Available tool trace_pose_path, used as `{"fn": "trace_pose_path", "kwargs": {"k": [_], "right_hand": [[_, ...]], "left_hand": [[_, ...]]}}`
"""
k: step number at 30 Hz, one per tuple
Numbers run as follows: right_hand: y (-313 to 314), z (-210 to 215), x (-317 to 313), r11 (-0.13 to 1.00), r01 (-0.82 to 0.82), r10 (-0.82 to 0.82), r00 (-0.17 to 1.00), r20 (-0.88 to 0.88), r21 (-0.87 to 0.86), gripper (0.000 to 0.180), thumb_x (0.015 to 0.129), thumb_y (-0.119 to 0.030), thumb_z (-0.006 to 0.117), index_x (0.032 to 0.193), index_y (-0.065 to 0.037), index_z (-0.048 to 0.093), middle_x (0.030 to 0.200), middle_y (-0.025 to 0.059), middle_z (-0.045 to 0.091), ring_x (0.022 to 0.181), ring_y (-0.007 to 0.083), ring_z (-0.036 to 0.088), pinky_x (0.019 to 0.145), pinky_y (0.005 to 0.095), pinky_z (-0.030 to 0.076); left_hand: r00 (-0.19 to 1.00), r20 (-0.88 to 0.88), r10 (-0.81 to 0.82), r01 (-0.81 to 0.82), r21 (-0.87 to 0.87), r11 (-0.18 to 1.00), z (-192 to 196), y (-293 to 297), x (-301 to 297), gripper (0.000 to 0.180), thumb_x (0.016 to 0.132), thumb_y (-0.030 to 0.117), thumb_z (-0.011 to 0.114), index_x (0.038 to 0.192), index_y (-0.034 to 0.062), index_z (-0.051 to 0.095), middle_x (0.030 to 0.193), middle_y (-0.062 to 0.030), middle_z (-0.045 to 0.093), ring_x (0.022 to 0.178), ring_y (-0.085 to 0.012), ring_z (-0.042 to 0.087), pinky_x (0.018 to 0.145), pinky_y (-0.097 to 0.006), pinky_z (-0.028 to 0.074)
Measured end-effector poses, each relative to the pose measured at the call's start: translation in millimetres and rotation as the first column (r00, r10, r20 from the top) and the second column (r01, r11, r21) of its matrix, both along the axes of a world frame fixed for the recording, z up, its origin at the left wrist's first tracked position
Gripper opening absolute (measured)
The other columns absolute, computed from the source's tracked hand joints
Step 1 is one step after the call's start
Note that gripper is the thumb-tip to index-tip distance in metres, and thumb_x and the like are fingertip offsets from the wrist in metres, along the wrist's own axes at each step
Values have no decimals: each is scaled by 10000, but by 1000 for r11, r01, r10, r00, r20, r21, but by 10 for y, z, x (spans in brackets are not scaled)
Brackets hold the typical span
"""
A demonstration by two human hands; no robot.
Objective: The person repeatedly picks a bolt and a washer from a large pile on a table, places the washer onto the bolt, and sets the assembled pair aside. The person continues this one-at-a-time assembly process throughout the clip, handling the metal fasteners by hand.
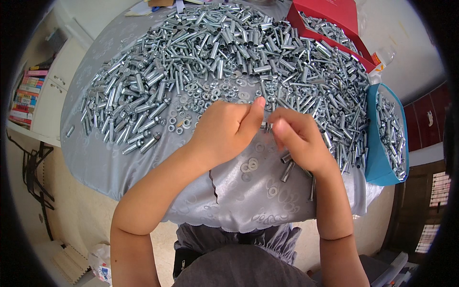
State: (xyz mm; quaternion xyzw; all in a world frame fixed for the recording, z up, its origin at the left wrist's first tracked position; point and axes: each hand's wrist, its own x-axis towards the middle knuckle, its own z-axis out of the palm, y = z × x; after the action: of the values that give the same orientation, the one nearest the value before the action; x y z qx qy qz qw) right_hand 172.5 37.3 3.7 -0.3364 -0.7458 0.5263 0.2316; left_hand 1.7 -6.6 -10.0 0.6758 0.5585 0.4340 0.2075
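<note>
My left hand point(228, 128) is closed, thumb on top, over the near middle of the table. Close on its right, my right hand point(300, 138) is closed with thumb and fingers pinched together. A short shiny metal fastener point(264, 126) shows in the gap between the two hands; most of it is hidden by the fingers. Just beyond my left hand lie loose nuts and washers point(210, 91). Several flat washers point(249, 165) rest on the cloth below the hands. A metal sleeve point(288, 171) lies below my right hand.
A big heap of metal sleeves and bolts point(229, 38) covers the far table. Assembled sleeve anchors point(138, 129) lie at left. A red box point(330, 19) and a blue bag point(377, 143), both holding metal parts, stand at right. Grey cloth point(91, 158) covers the table.
</note>
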Motion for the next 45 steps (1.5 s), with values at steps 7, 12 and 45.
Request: {"fn": "trace_pose_path", "kwargs": {"k": [7, 12, 45], "right_hand": [[-16, -14, -27, 991, -1, 0, 1000, 1, 130, 213, 812, -203, 611, 729, -9, 583, 549, 3, 449, 512, 53, 401, 458, 228, 327], [-47, 33, -49, 971, 46, -30, 997, -73, 233, 221, 800, -195, 624, 726, 6, 568, 574, 37, 461, 528, 74, 428, 479, 246, 343], [-3, 68, -26, 951, -119, 124, 992, 0, 287, 251, 841, -235, 557, 858, 16, 559, 650, 85, 528, 548, 176, 498, 531, 290, 411]], "left_hand": [[998, 26, -51, 52, -39, 998, 12, 2, 11, 472, 904, 293, 413, 551, 7, 540, 462, -155, 477, 411, -329, 472, 409, -381, 351], [997, 49, -60, 62, -44, 997, 0, -8, 4, 469, 904, 290, 416, 549, 8, 537, 456, -152, 471, 404, -324, 466, 405, -378, 346], [997, -17, -71, 71, -9, 997, -1, -10, -4, 445, 900, 287, 423, 565, 24, 551, 475, -144, 491, 418, -320, 487, 412, -381, 362]]}}
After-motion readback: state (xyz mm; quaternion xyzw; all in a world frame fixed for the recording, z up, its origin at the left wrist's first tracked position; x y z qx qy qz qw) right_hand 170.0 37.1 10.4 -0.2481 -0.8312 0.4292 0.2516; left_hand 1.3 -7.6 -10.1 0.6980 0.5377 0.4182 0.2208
